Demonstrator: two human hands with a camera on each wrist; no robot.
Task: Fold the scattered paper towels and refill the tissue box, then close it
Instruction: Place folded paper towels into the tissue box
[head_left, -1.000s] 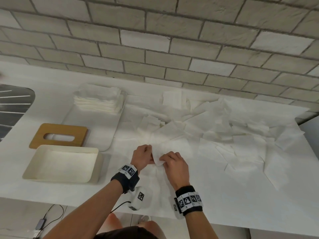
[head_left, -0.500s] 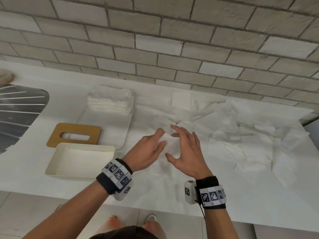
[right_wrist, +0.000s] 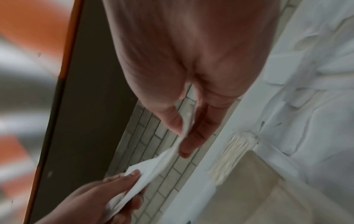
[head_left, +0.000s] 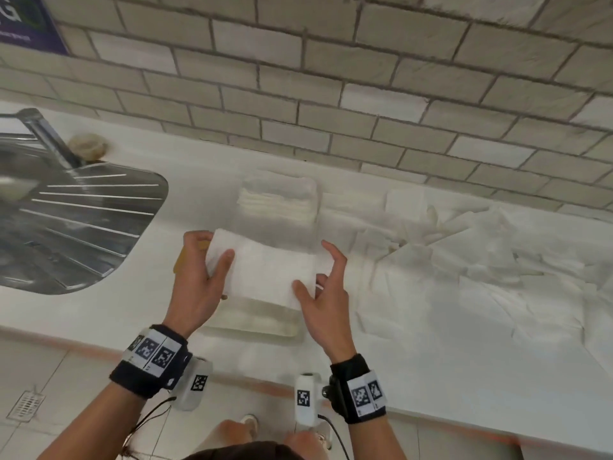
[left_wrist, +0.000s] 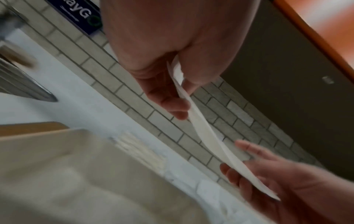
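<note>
A folded white paper towel (head_left: pixel 262 270) hangs in the air between both hands, just above the open cream tissue box (head_left: pixel 252 323). My left hand (head_left: pixel 212 250) pinches its left end, thumb on top and fingers under it. At the towel's right end my right hand (head_left: pixel 315 270) pinches it the same way, forefinger raised. The left wrist view shows the towel (left_wrist: pixel 206 136) edge-on, sagging from the left hand (left_wrist: pixel 178 94) over the box (left_wrist: pixel 76 174). In the right wrist view the right hand (right_wrist: pixel 185 128) nips the towel (right_wrist: pixel 153 165). The wooden lid (head_left: pixel 177 263) is mostly hidden behind my left hand.
A stack of folded towels (head_left: pixel 278 200) sits on a white tray behind the box. Several loose paper towels (head_left: pixel 464 260) cover the counter to the right. A steel sink drainer (head_left: pixel 66 227) and tap lie at the left. A brick wall backs the counter.
Both hands lifted the folded towel off the counter and carried it left, to above the open box. The view swung left, bringing the sink in.
</note>
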